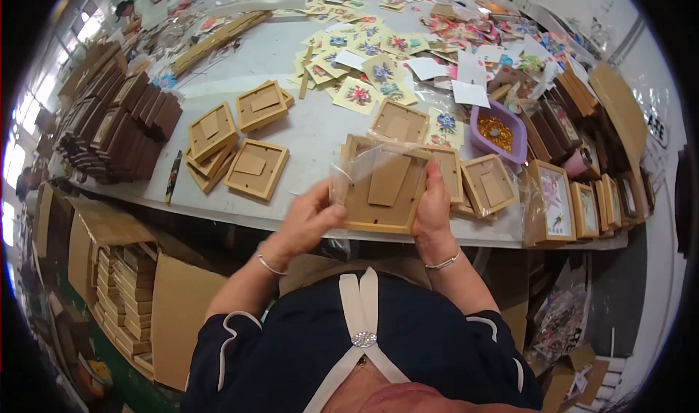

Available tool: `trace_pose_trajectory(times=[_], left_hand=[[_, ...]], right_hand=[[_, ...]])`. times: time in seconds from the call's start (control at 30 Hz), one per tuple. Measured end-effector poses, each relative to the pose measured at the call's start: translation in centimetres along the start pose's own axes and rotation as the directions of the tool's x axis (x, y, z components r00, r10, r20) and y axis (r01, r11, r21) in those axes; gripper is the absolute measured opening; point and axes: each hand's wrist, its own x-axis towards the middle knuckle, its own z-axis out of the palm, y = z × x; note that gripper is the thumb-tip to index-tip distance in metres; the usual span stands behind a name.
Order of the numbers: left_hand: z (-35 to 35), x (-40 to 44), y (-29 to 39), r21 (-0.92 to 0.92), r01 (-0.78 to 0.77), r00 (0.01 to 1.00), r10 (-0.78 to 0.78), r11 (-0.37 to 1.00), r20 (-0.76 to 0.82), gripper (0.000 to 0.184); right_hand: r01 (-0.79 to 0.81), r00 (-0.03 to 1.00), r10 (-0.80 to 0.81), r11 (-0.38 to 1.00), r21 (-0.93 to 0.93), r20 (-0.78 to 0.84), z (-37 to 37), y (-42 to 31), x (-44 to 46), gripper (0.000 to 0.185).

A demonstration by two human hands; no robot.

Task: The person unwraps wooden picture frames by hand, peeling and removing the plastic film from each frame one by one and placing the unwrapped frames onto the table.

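Observation:
A light wooden picture frame [386, 183] is held up over the table's front edge, its brown backing and stand flap facing me. Clear plastic wrap [349, 167] lies across its upper left part. My right hand [435, 205] grips the frame along its right side, thumb on the front rim. At the left side my left hand [312, 222] is closed, its fingers pinching the plastic by the frame's edge. Behind and right of it lie more wooden frames [489, 186], back side up. Left of my hands sit several similar frames [256, 169] in loose piles.
A purple basket [518, 125] with small gold pieces stands at the right, beside upright frames [553, 202]. Floral cards [360, 94] spread over the table's middle. Dark brown frames [120, 125] are stacked at left, near a dark pen-like tool [173, 176]. A cardboard box [109, 267] holds frames below.

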Motion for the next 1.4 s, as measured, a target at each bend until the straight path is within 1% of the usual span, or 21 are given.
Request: trace_pose_trajectory(times=[0.03, 0.07, 0.13, 0.2, 0.23, 0.3, 0.37, 0.43, 0.47, 0.5, 0.53, 0.63, 0.73, 0.8, 1.0, 1.07, 1.13, 1.23, 1.3, 1.33, 1.4], left_hand=[[0.9, -0.1, -0.2, -0.057, 0.051, 0.998, -0.049, 0.997, 0.041, 0.023], [1.8, -0.1, -0.4, -0.134, -0.039, 0.998, 0.032, 0.990, -0.054, 0.017], [1.7, -0.1, -0.3, -0.215, 0.026, 0.999, -0.035, 0.976, -0.042, 0.020], [1.2, -0.2, -0.8, -0.302, 0.045, 0.999, -0.043, 0.952, 0.014, 0.026], [1.1, -0.3, -0.7, -0.293, 0.038, 0.998, -0.049, 0.955, -0.031, 0.026], [1.3, -0.7, -0.2, -0.277, 0.048, 0.997, -0.063, 0.960, -0.045, 0.033], [0.9, -1.3, 0.2, -0.344, 0.183, 0.982, -0.187, 0.921, 0.024, 0.030], [2.1, -1.2, -1.9, -0.409, 0.093, 0.982, -0.153, 0.908, -0.114, 0.025], [2.2, -1.2, -1.8, -0.515, 0.053, 0.983, -0.135, 0.855, -0.124, 0.019], [1.8, -1.5, -1.8, -0.452, 0.014, 0.981, -0.100, 0.892, -0.167, 0.024], [1.8, -1.6, -2.0, -0.392, -0.012, 0.981, -0.067, 0.920, -0.185, 0.030], [1.3, -1.7, -2.4, -0.290, 0.014, 0.986, -0.061, 0.957, -0.153, 0.018], [0.7, -1.1, -3.8, -0.190, 0.005, 0.955, -0.061, 0.982, -0.291, 0.013], [0.0, -0.5, -5.4, -0.357, 0.002, 0.920, -0.142, 0.934, -0.365, 0.011], [-0.3, -0.1, -3.4, -0.357, -0.025, 0.967, -0.068, 0.934, -0.245, 0.010], [0.0, -0.2, -3.4, -0.344, -0.002, 0.972, -0.079, 0.939, -0.220, 0.010], [0.3, 0.5, -4.2, -0.315, -0.060, 0.946, -0.047, 0.947, -0.321, 0.013], [0.1, 1.2, -4.3, -0.365, -0.061, 0.933, -0.077, 0.929, -0.353, 0.016], [-0.2, 1.5, -4.2, -0.093, -0.114, 0.880, 0.057, 0.989, -0.472, 0.020], [-0.5, 1.6, -4.1, -0.092, -0.113, 0.878, 0.056, 0.989, -0.476, 0.020], [-0.6, 1.7, -4.0, -0.038, -0.057, 0.868, 0.030, 0.998, -0.495, 0.022]], right_hand=[[-0.038, 0.999, 0.036, 0.997, 0.060, 0.032, -0.1, 0.3, 0.0, 0.031], [-0.082, 0.995, 0.075, 0.989, 0.120, 0.066, -0.4, 0.7, -0.1, 0.033], [-0.183, 0.977, 0.151, 0.956, 0.231, 0.149, -0.8, 1.3, -0.1, 0.037], [-0.162, 0.975, 0.129, 0.969, 0.185, 0.183, -1.5, 1.3, -0.1, 0.032], [-0.152, 0.985, 0.133, 0.970, 0.191, 0.107, -2.3, 1.8, 0.0, 0.029], [-0.103, 0.987, 0.075, 0.972, 0.209, 0.139, -3.1, 2.2, -0.2, 0.026], [-0.094, 0.995, 0.099, 0.984, 0.151, -0.026, -3.9, 2.9, 0.3, 0.025], [-0.144, 0.982, 0.162, 0.973, 0.178, -0.094, -6.3, 3.6, 2.0, 0.025], [-0.121, 0.991, 0.123, 0.992, 0.039, -0.049, -5.1, 2.8, 1.9, 0.026], [0.240, 0.963, -0.185, 0.920, -0.309, 0.198, -3.5, 2.4, 0.8, 0.024], [0.018, 0.990, -0.003, 0.995, -0.102, 0.143, -2.5, 1.5, 1.2, 0.020], [0.238, 0.969, -0.215, 0.945, -0.222, 0.124, -2.7, 1.8, 2.6, 0.017], [0.217, 0.976, -0.206, 0.931, -0.293, 0.070, -1.8, -0.7, 3.7, 0.017], [0.212, 0.964, -0.179, 0.965, -0.157, 0.198, -2.2, -1.5, 4.0, 0.020], [-0.024, 0.988, 0.050, 0.984, -0.176, 0.145, 1.7, 0.1, 2.8, 0.022], [0.142, 0.965, -0.056, 0.932, -0.335, 0.256, 0.8, 0.6, 3.6, 0.023], [0.311, 0.918, -0.137, 0.830, -0.463, 0.371, 0.0, 1.1, 3.9, 0.025], [0.397, 0.909, -0.228, 0.735, -0.550, 0.350, 1.3, 1.7, 4.2, 0.027], [0.472, 0.882, -0.317, 0.625, -0.622, 0.349, 2.6, 2.1, 4.7, 0.028], [0.471, 0.882, -0.315, 0.626, -0.621, 0.351, 2.8, 2.2, 4.8, 0.028], [0.532, 0.845, -0.338, 0.461, -0.710, 0.414, 3.0, 2.5, 4.9, 0.024]])
